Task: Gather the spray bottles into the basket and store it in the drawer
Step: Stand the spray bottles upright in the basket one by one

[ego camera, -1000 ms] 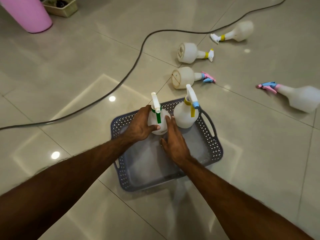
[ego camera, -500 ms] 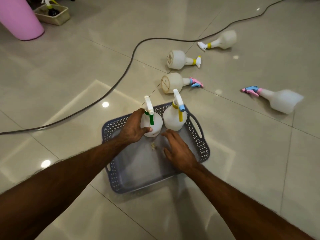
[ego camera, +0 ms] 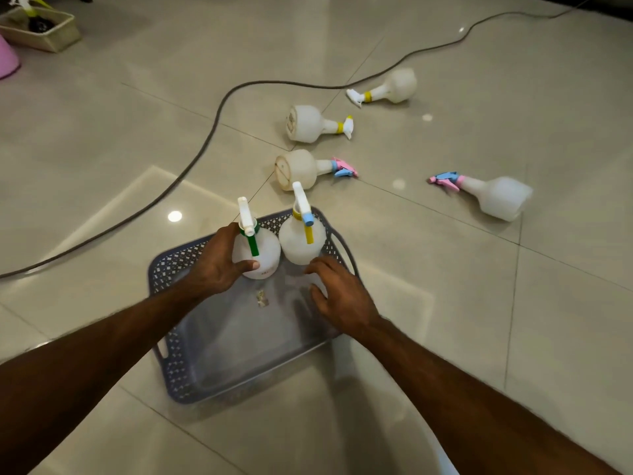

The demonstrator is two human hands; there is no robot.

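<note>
Four spray bottles lie on their sides on the tiled floor point(ego camera: 102, 138) beyond the basket: two yellow-collared ones point(ego camera: 317, 124) point(ego camera: 390, 88) farther off, a pink-and-blue one point(ego camera: 301, 169) just beyond the basket's far rim, another point(ego camera: 493, 197) well off to my right. A dark cable point(ego camera: 205, 145) curves across the tiles. A beige tray point(ego camera: 51, 36) sits at far left.

The grey basket point(ego camera: 171, 365) holds two upright bottles at its far end — a green-trigger bottle point(ego camera: 260, 250) and a yellow-trigger bottle point(ego camera: 299, 240), touching.

My left hand point(ego camera: 219, 262) grips the green-trigger bottle, thumb across its front. My right hand point(ego camera: 342, 293) hovers low over the basket — fingers loosely spread, holding nothing.
</note>
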